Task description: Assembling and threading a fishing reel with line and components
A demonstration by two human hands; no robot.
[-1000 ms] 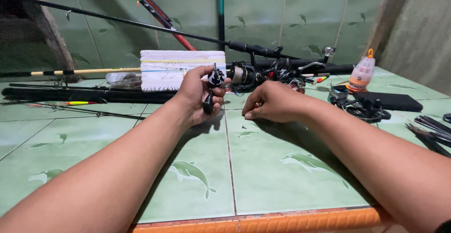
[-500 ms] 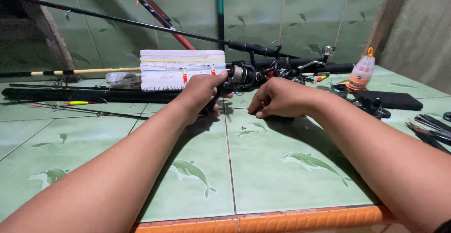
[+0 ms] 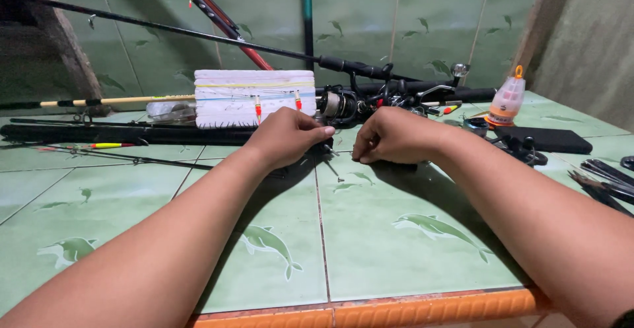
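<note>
Between the two hands a small dark fishing part [image 3: 328, 148] sits low over the green tiled counter [image 3: 370, 235], mostly hidden by the fingers; I cannot tell exactly what it is. A second ago the left hand [image 3: 287, 136] held a dark piece up in plain sight at the centre of the counter. Half a second ago both hands had moved up toward the reels. Now they have come back down and closer together, with only a narrow gap between them, so the work seems to have passed from picking up to fine fingertip fitting.

The left hand is pinched narrow, thumb and forefinger closed on the part. The right hand [image 3: 395, 136] is curled tight, knuckles up, fingertips tucked toward the same spot; whether it grips anything I cannot tell.

At twelve o'clock from the hands lies a cluster of spinning reels [image 3: 343, 103] on dark rod handles. At eleven o'clock stands a white foam block [image 3: 254, 97] wound with line and small floats. At two o'clock is a small lantern-shaped lamp [image 3: 507, 103], with a flat black case [image 3: 551, 140] just beside it. Long rods [image 3: 125, 133] stretch away toward nine o'clock.

The counter has dolphin-patterned tiles and an orange front edge. The wall [image 3: 409, 17] behind is tiled in the same green.
</note>
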